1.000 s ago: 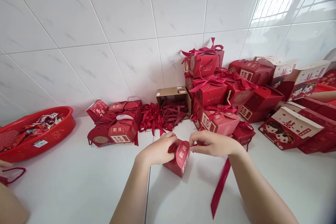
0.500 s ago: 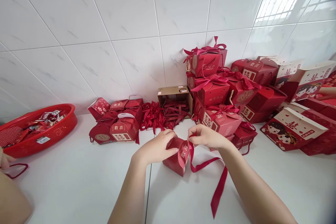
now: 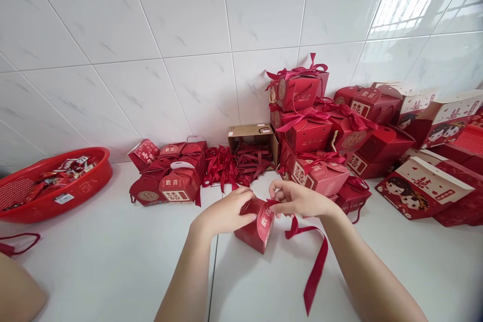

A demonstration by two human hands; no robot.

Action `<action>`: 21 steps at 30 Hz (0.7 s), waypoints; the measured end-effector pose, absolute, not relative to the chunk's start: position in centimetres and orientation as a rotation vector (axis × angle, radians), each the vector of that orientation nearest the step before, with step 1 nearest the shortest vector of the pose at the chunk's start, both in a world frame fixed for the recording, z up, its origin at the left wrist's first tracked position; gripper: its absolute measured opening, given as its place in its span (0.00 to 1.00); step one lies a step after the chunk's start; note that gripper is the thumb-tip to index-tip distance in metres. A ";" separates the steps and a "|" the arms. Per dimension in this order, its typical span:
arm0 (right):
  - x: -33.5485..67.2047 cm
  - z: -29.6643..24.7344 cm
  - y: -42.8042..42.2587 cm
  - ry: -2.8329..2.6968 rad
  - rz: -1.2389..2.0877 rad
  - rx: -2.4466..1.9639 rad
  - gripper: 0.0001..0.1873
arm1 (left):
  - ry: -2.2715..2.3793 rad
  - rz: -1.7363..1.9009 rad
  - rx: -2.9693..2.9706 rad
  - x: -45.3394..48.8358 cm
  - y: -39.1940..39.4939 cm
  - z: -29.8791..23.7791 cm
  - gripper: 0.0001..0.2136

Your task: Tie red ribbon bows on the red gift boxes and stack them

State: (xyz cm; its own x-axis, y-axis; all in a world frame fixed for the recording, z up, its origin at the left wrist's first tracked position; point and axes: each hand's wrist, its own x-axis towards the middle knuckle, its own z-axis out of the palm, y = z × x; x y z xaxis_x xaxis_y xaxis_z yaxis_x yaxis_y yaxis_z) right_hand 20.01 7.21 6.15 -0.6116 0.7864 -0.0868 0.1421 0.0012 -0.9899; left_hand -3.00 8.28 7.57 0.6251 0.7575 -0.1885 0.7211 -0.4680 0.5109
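Note:
A small red gift box (image 3: 253,234) with a rounded flap stands on the white floor in front of me. My left hand (image 3: 225,213) is closed on the box's top at its left side. My right hand (image 3: 298,199) pinches a red ribbon (image 3: 316,266) at the top of the flap. The ribbon loops down to the right of the box and trails along the floor beside my right forearm.
Stacked red gift boxes with bows (image 3: 309,131) rise against the tiled wall. A cardboard box of ribbons (image 3: 252,148) and several handled red boxes (image 3: 173,176) lie left of them. White-topped boxes (image 3: 422,186) lie right. A red basket (image 3: 53,183) sits far left.
My right hand has pulled the ribbon up through the box top, then moved back down to the flap. The ribbon's loop beside the box has shortened.

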 end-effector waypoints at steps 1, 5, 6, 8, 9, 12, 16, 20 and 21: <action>20.0 6.2 7.1 -1.799 1.663 -0.981 0.12 | 1.150 0.087 2.296 -2.9 8.2 7.6 0.15; 19.8 6.0 7.0 -1.866 1.664 -1.078 0.11 | 1.171 0.068 2.323 -2.6 7.9 7.8 0.14; 19.8 5.9 7.0 -1.890 1.667 -1.096 0.11 | 1.181 0.061 2.329 -2.5 7.8 7.8 0.14; 19.8 5.5 7.1 -1.945 1.694 -1.124 0.11 | 1.187 0.051 2.332 -2.4 7.8 7.9 0.15; 19.8 5.4 7.2 -1.969 1.711 -1.136 0.11 | 1.188 0.050 2.332 -2.4 7.8 7.8 0.15; 19.5 5.1 7.2 -1.967 1.725 -1.163 0.12 | 1.185 0.055 2.339 -2.3 7.8 7.7 0.15; 18.9 4.9 7.2 -1.918 1.729 -1.179 0.12 | 1.172 0.066 2.341 -2.1 7.7 7.7 0.14; 18.7 4.9 7.1 -1.916 1.748 -1.193 0.12 | 1.186 0.066 2.317 -2.1 7.6 7.7 0.14; 18.7 4.9 7.1 -1.917 1.749 -1.200 0.12 | 1.186 0.069 2.311 -2.1 7.6 7.7 0.15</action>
State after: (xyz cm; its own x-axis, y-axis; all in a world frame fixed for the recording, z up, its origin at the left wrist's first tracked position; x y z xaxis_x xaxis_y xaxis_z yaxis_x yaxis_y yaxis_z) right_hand 18.71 7.09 4.93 -0.6154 0.7219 -0.3164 0.3812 -0.0788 -0.9211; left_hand -2.12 7.63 7.72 0.6117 0.7674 -0.1921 0.7399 -0.4690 0.4823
